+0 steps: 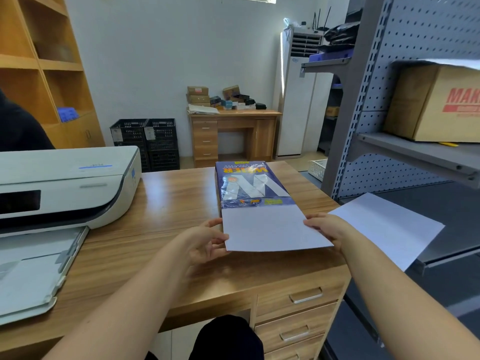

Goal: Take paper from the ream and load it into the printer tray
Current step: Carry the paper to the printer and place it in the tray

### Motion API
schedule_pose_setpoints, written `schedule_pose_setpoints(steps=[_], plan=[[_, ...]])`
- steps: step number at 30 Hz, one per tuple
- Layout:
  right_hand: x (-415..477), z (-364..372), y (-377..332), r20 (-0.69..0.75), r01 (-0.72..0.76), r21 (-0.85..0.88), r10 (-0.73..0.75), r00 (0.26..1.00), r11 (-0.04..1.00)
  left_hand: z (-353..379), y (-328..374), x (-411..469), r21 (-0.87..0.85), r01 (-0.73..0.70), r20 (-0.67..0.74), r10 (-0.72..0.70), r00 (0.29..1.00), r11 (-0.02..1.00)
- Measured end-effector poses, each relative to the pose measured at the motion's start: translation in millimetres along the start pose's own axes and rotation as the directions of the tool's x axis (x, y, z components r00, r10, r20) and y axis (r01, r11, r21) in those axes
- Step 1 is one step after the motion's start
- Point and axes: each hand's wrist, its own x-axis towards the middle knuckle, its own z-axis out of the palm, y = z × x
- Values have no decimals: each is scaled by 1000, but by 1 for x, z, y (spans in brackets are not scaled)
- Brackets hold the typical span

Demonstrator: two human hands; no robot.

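A blue-wrapped paper ream lies on the wooden desk, its near end torn open. White paper sticks out of that end toward me. My left hand grips the paper's left edge and my right hand grips its right edge. The white printer stands at the desk's left. Its paper tray is pulled out toward me and holds white sheets.
A loose white sheet lies on the grey metal shelf to the right. A cardboard box sits on the shelf above. Desk drawers are below the front edge. A dark sleeve of another person shows at far left.
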Motion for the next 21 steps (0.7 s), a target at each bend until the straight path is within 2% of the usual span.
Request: schedule_pose_setpoints(steps=[12, 21], plan=[[-17, -7, 2, 18, 43, -13, -43, 999, 999, 12, 6, 3, 37, -63, -70, 66, 995, 997], [-42, -9, 13, -1, 57, 0, -57, 998, 998, 22, -3, -33, 54, -110, -88, 115, 990, 992]])
